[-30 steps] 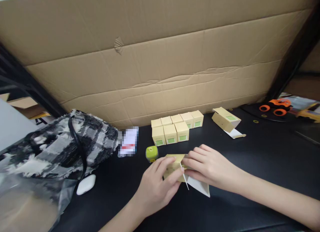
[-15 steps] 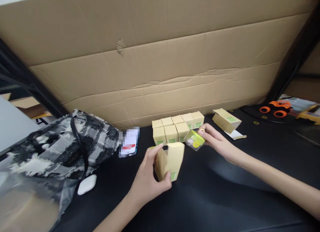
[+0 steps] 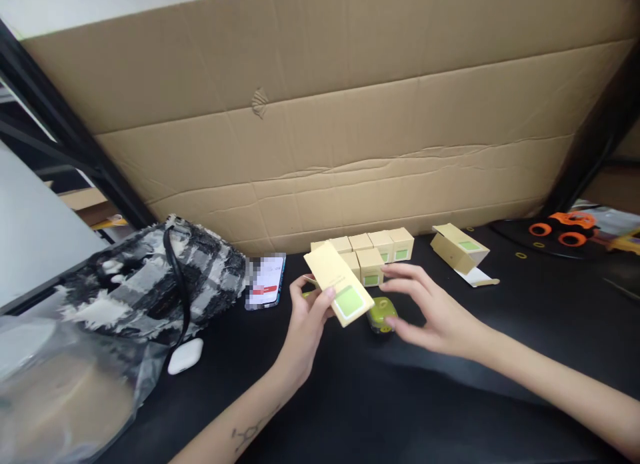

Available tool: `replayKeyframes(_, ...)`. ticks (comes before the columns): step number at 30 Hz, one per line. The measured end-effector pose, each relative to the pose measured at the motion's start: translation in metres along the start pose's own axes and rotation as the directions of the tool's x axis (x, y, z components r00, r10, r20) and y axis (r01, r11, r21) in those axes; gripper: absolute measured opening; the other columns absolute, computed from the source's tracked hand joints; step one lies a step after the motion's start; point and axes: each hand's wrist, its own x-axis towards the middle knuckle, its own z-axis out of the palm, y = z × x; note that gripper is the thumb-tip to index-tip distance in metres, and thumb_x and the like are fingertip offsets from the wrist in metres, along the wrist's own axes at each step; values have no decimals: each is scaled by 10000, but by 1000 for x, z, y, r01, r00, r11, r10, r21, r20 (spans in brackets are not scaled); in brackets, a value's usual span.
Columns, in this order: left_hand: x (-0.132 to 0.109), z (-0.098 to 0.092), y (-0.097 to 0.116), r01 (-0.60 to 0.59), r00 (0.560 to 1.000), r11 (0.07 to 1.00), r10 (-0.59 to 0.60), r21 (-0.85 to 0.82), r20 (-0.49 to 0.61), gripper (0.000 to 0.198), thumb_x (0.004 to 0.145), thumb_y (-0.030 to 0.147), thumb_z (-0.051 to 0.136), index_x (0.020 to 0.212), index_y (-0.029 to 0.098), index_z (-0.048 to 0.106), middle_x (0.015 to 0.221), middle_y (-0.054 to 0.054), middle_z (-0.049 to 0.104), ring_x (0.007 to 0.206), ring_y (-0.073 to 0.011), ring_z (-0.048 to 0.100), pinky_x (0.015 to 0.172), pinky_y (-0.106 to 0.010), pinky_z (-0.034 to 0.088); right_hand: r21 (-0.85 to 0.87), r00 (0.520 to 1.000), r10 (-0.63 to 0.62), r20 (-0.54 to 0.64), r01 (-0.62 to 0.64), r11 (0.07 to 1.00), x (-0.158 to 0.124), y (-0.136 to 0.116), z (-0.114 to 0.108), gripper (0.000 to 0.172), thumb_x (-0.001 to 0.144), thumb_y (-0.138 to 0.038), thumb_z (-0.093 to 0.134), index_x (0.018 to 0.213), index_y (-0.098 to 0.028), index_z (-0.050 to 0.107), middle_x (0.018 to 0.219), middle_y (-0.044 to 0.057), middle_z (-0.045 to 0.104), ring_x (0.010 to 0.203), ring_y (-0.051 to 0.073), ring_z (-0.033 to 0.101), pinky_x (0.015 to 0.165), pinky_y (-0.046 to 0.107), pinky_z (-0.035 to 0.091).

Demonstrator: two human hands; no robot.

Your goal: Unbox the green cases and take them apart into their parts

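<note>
My left hand [image 3: 304, 337] pinches a pale yellow cardboard box [image 3: 336, 277] with a green square on its face, tilted above the black surface. Just right of the box's lower end, a small clear container with a green lid [image 3: 383, 309] rests on the surface. Around its right side my right hand [image 3: 434, 309] is open, fingers spread; whether the thumb touches the lid I cannot tell. Behind the held box stand two rows of small yellow boxes [image 3: 371, 259], partly hidden by it. A sliver of something green shows behind my left fingers.
An unfolded yellow box [image 3: 453, 243] lies at the back right, with an orange toy truck [image 3: 567, 227] beyond. To the left are a phone [image 3: 267, 284], a white case [image 3: 186, 356], a shaggy black-and-white bag [image 3: 150, 291] and a plastic bag [image 3: 75, 391]. A cardboard wall [image 3: 340, 117] closes the back.
My right hand has set the green-lidded container on the surface and let go of it. The box in my left hand has turned, its green-square face now toward me.
</note>
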Motion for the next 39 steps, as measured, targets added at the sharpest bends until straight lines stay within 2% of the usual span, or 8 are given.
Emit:
replayKeyframes(3, -1, 8, 1, 88, 994, 995, -85, -38, 63, 307, 859, 322, 606, 1040, 213, 382, 987, -65, 666, 888, -202, 665, 756, -329, 514, -328, 922, -386, -12, 361, 873, -2, -12, -2, 376, 872, -170, 599, 1242, -173, 529, 1167, 88, 624, 1128, 187, 559, 1011, 351, 438)
replayKeyframes(5, -4, 10, -1, 139, 986, 990, -137, -9, 99, 271, 880, 336, 579, 1027, 198, 398, 981, -83, 672, 854, -203, 672, 728, -333, 531, -457, 878, -478, 37, 440, 773, -2, -19, -2, 322, 915, -108, 516, 1230, -163, 559, 1089, 50, 676, 1066, 157, 587, 1020, 329, 428)
replayKeyframes(16, -17, 5, -3, 283, 951, 958, -274, -46, 142, 291, 869, 278, 621, 1059, 188, 420, 1010, -88, 673, 804, -181, 672, 718, -362, 590, -494, 860, -499, -106, 389, 777, 3, -29, -1, 253, 930, -95, 418, 925, -182, 656, 839, 38, 717, 884, 148, 643, 769, 282, 519)
replayKeyframes(21, -16, 4, -7, 283, 957, 955, -274, -92, 97, 261, 865, 290, 625, 1024, 187, 445, 1024, -92, 665, 859, -204, 665, 696, -361, 600, -460, 907, -413, -86, 331, 824, -2, -28, 3, 229, 898, -102, 436, 974, -186, 635, 894, 79, 728, 920, 208, 641, 728, 355, 470)
replayKeyframes(26, -16, 4, -9, 271, 960, 958, -262, -90, 104, 262, 869, 301, 617, 1043, 182, 461, 1014, -86, 659, 827, -183, 658, 640, -303, 603, -425, 916, -393, -84, 323, 846, -4, -26, 5, 214, 867, -87, 496, 1026, -165, 615, 961, 101, 724, 977, 236, 637, 776, 381, 449)
replayKeyframes(30, -19, 5, -6, 233, 969, 972, -230, -27, 91, 289, 855, 318, 627, 1066, 184, 484, 1010, -76, 625, 817, -199, 650, 505, -264, 590, -438, 889, -442, -121, 352, 827, -6, -26, 5, 244, 868, -82, 468, 1010, -190, 635, 893, 53, 735, 979, 212, 648, 767, 384, 457)
replayKeyframes(36, -22, 7, -2, 182, 979, 983, -179, -26, 102, 289, 824, 291, 663, 1029, 179, 494, 1031, -73, 615, 847, -211, 657, 569, -303, 614, -520, 808, -568, -158, 421, 743, -12, -17, 6, 208, 815, -105, 582, 907, -267, 676, 789, -21, 699, 918, 177, 669, 882, 387, 455)
replayKeyframes(39, -24, 7, 0, 163, 979, 986, -159, -24, 125, 327, 793, 300, 693, 1026, 180, 497, 1007, -71, 619, 862, -233, 659, 572, -315, 612, -529, 797, -576, -183, 414, 741, -18, -13, 11, 239, 812, -138, 596, 929, -333, 672, 769, -49, 699, 814, 157, 677, 847, 387, 468)
